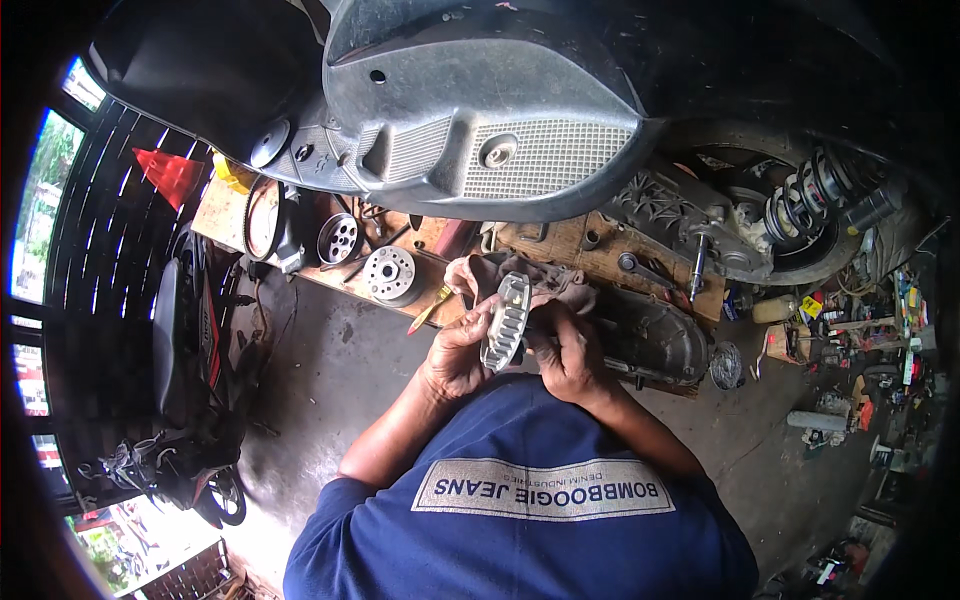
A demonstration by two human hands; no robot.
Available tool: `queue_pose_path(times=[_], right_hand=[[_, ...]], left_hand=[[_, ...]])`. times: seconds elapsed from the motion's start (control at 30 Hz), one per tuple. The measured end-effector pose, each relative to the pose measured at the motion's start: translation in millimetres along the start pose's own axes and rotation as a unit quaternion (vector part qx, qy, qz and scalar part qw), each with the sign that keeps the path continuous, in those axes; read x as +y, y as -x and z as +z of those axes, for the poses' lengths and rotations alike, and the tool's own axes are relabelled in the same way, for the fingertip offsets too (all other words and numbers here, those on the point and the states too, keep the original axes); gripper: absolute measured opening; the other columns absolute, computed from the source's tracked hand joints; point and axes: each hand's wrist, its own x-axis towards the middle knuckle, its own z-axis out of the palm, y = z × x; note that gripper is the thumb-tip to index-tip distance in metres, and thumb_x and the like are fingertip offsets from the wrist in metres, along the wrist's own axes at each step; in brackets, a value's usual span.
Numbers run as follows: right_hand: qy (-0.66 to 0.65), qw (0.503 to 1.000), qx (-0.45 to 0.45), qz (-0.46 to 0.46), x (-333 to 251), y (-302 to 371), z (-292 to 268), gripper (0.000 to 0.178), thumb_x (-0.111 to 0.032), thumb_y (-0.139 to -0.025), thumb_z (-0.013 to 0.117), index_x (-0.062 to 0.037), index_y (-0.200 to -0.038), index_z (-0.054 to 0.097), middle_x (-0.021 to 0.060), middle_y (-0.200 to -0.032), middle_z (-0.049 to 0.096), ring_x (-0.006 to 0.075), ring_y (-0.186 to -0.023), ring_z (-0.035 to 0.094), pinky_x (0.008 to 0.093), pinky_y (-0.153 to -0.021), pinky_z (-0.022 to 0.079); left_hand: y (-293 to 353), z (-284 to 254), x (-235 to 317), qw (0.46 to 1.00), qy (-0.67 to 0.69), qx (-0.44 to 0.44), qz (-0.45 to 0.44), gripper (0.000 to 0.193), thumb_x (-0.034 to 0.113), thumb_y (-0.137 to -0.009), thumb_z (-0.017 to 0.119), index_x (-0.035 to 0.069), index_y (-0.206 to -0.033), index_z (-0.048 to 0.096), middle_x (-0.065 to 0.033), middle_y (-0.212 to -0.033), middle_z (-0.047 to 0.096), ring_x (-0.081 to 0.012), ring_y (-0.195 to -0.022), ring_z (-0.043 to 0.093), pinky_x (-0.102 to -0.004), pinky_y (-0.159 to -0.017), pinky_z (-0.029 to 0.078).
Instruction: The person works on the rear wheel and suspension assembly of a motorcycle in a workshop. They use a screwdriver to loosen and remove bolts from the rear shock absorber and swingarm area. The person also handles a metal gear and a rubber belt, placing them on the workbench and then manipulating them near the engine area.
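My left hand [460, 352] is closed round the rim of a silver finned pulley disc [507, 325], held up on edge in front of my chest. Close to the disc's other side is my right hand [572, 358], its fingers bent and pressed together. Whatever lies in them is hidden by shadow and the fingers. Just beyond both hands, a crumpled brownish rag [560, 286] lies at the bench edge. A yellow brush [430, 310] rests left of my left hand. To the right of my right hand sits a large grey engine cover [660, 345].
A raised scooter [560, 160] hangs over a wooden bench [335, 283]. On the bench are a round metal plate with holes [390, 274], a black drum [340, 240], a drive belt [262, 222] and a wrench [645, 268]. A motorbike [175, 370] stands left; tools clutter the right.
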Motion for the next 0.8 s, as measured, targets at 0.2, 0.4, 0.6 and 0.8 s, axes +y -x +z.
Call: queue_pose_path(times=[0.2,0.4,0.6,0.8], right_hand=[[-0.119,0.988,0.032,0.099,21,7,7,0.040,-0.035,-0.103,0.047,0.0007,-0.120,0.055,0.0159,-0.103,0.061,0.0274,-0.095,0.060,0.0362,-0.085,0.047],[-0.126,0.992,-0.021,-0.014,10,-2,-21,0.075,-0.041,-0.080,0.080,-0.0009,-0.134,0.049,0.0162,-0.133,0.054,0.0242,-0.121,0.052,0.0358,-0.100,0.043],[-0.262,0.963,-0.058,-0.015,16,0,-16,0.066,-0.017,-0.072,0.087,-0.0013,-0.125,0.051,0.0143,-0.116,0.060,0.0306,-0.118,0.057,0.0461,-0.108,0.038],[-0.244,0.969,0.012,0.039,23,11,-19,0.058,-0.014,-0.068,0.089,-0.0034,-0.117,0.058,0.0129,-0.113,0.064,0.0245,-0.108,0.062,0.0362,-0.098,0.046]], left_hand=[[1,-4,2,0.997,-0.003,0.058,-0.047,0.063,0.021,-0.086,0.073,0.003,-0.139,0.044,-0.0127,-0.116,0.065,-0.0253,-0.094,0.068,-0.0408,-0.077,0.056],[-2,-3,8,0.990,0.026,0.070,-0.121,0.059,0.020,-0.089,0.069,0.010,-0.142,0.044,-0.0099,-0.130,0.057,-0.0208,-0.096,0.064,-0.0326,-0.066,0.055],[-11,5,10,0.974,0.045,0.116,-0.187,0.048,0.020,-0.091,0.067,0.007,-0.133,0.049,-0.0132,-0.113,0.063,-0.0220,-0.087,0.065,-0.0323,-0.060,0.055],[-26,19,12,0.960,-0.031,0.209,-0.184,0.032,0.029,-0.093,0.067,0.006,-0.113,0.056,-0.0088,-0.093,0.065,-0.0156,-0.063,0.062,-0.0281,-0.057,0.055]])
